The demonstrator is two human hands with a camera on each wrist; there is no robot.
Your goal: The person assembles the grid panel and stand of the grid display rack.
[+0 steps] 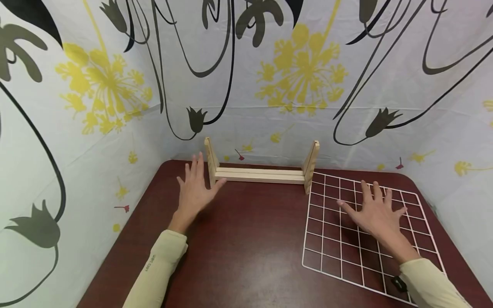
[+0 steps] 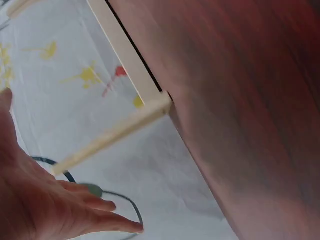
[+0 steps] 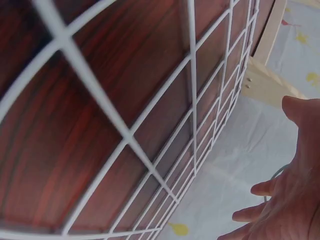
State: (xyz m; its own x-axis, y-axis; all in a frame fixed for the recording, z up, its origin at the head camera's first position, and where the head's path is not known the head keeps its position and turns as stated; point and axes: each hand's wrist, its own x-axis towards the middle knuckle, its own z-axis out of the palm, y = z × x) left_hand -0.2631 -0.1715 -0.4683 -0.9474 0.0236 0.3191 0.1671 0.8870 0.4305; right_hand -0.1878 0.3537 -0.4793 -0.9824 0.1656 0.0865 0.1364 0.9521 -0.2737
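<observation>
A pale wooden rack point(image 1: 259, 175) with two upright end pieces and slats between them stands at the back of the table. My left hand point(image 1: 195, 188), fingers spread, is beside its left end piece point(image 2: 112, 135) and holds nothing. A white wire grid panel point(image 1: 333, 233) lies at the right, its far left corner close by the rack's right end piece point(image 3: 265, 82). Over the panel my right hand point(image 1: 375, 214) is spread wide, with nothing in its grasp. In the right wrist view, the grid bars run beside the hand.
The dark red wooden table point(image 1: 246, 244) reaches back to a white cloth point(image 1: 239, 94) printed with yellow flowers and grey tulips. This cloth surrounds the table at the back and both sides. A small black object point(image 1: 399, 283) shows at the right sleeve's cuff.
</observation>
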